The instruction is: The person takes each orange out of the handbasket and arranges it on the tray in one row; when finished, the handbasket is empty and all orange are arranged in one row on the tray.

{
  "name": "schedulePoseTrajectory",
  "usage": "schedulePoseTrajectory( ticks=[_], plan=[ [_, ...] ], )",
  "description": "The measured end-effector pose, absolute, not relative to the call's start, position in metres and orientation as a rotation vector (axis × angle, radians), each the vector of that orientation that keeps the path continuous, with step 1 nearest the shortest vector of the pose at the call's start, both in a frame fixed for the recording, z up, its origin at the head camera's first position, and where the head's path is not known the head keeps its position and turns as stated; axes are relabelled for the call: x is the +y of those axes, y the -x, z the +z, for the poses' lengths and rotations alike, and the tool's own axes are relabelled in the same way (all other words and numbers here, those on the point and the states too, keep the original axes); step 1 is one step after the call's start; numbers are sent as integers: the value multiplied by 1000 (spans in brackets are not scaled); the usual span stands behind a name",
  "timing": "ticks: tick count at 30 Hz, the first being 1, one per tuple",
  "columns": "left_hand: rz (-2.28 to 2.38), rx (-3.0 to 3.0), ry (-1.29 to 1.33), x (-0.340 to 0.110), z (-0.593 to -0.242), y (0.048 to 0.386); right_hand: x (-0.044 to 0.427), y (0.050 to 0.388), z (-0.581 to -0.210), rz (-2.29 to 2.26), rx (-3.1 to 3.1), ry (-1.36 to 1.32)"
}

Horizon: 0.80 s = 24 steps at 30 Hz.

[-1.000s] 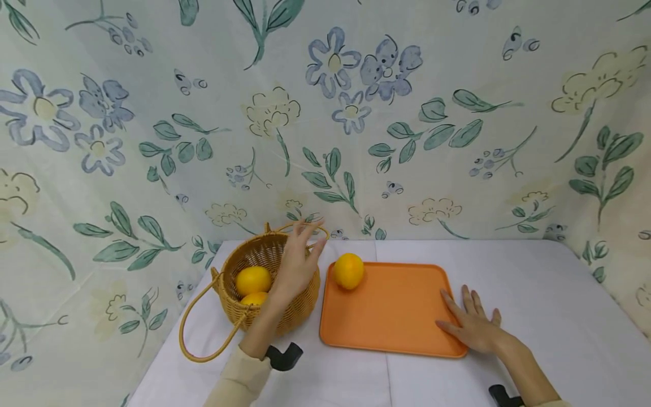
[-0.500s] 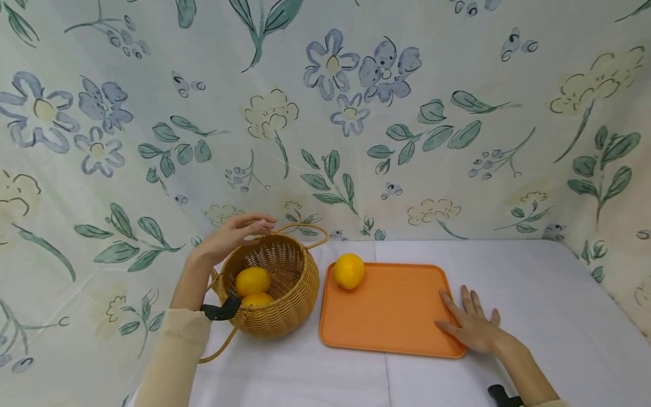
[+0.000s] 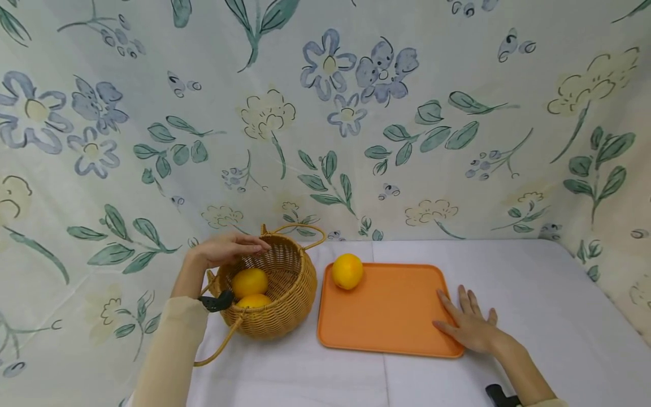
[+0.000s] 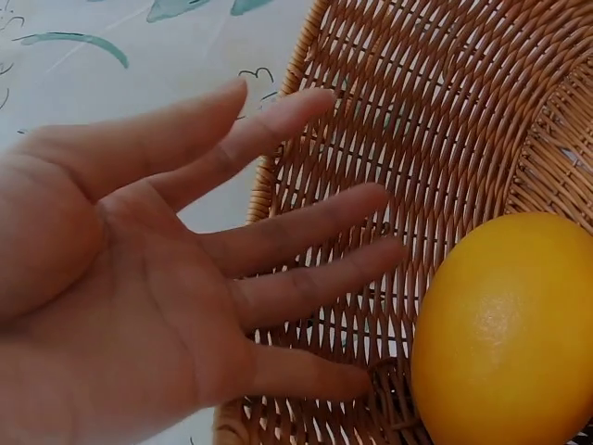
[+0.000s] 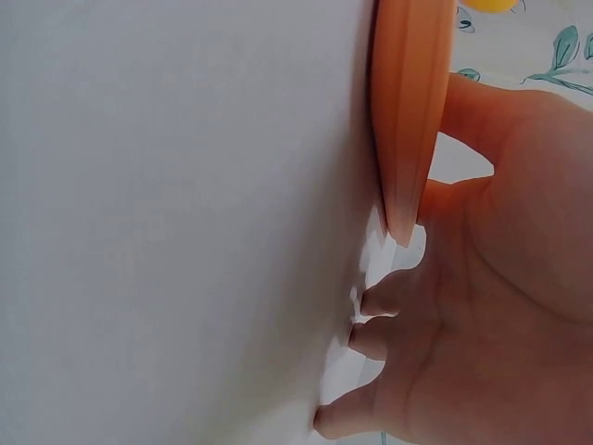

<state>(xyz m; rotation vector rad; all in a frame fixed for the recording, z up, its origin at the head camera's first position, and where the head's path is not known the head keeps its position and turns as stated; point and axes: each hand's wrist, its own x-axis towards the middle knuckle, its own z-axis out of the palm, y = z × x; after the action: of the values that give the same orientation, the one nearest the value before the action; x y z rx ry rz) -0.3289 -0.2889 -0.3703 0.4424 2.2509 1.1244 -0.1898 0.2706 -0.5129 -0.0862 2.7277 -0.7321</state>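
My left hand (image 3: 225, 249), its fingers spread and holding nothing, hovers over the left rim of a round wicker basket (image 3: 285, 314). Two smooth yellow fruits, lemon-like, lie inside: one toward the back (image 3: 250, 281) and one in front (image 3: 254, 301). In the left wrist view a lemon (image 4: 508, 334) sits just beyond the fingertips, apart from them. A third lemon (image 3: 347, 271) rests on the orange tray (image 3: 386, 311) at its back left corner. On the tray's right edge my right hand (image 3: 473, 325) rests with fingers spread; some fingertips touch the tablecloth beside it.
A white cloth (image 3: 534, 282) covers the table under the basket and tray. One basket handle (image 3: 218, 347) hangs out toward the front left, the other (image 3: 317, 234) leans over the back rim. A floral curtain (image 3: 325, 141) rises behind the table.
My left hand has moved left from over the basket's right side to its left rim, then lowered slightly toward the opening. The right hand and tray have stayed in place.
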Motion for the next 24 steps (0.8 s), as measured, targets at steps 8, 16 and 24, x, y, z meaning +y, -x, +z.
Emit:
schedulePoseTrajectory(
  ticks=[8,16,24],
  plan=[
    [978,2169,-330,-285,-375,333,276,193,-530,-780,2727,79],
    [860,2167,-389,-285,-383,336,278,193,-537,-768,2747,85],
    [897,2133,-572,-287,-392,341,270,190,-520,-737,2728,74]
  ],
)
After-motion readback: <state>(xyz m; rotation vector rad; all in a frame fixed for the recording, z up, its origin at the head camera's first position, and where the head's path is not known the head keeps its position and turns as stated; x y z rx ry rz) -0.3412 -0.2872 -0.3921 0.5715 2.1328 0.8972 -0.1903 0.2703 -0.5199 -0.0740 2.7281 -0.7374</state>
